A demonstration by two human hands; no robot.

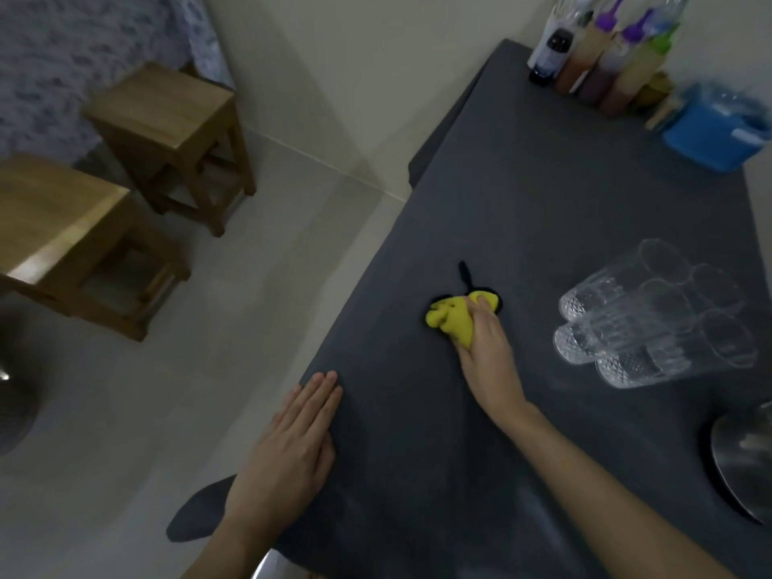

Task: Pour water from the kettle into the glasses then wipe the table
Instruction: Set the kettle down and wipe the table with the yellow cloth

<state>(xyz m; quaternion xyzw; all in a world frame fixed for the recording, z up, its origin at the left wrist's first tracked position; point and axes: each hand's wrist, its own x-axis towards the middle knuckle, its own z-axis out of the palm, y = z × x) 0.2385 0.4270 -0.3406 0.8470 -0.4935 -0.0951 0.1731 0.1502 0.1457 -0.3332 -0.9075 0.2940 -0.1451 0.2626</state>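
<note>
My right hand (486, 348) presses a bunched yellow cloth (449, 317) with black trim onto the dark grey tablecloth (522, 211), near the table's middle. My left hand (292, 440) lies flat on the table's left edge, fingers together and holding nothing. Several clear cut-glass tumblers (651, 315) stand grouped to the right of the cloth. A steel kettle (743, 457) is partly visible at the right edge of the frame.
Sauce bottles (601, 64) with purple and green caps line the far corner beside a blue container (714, 127). Two wooden stools (167, 131) stand on the tiled floor to the left of the table. A round dark object shows at the far left edge.
</note>
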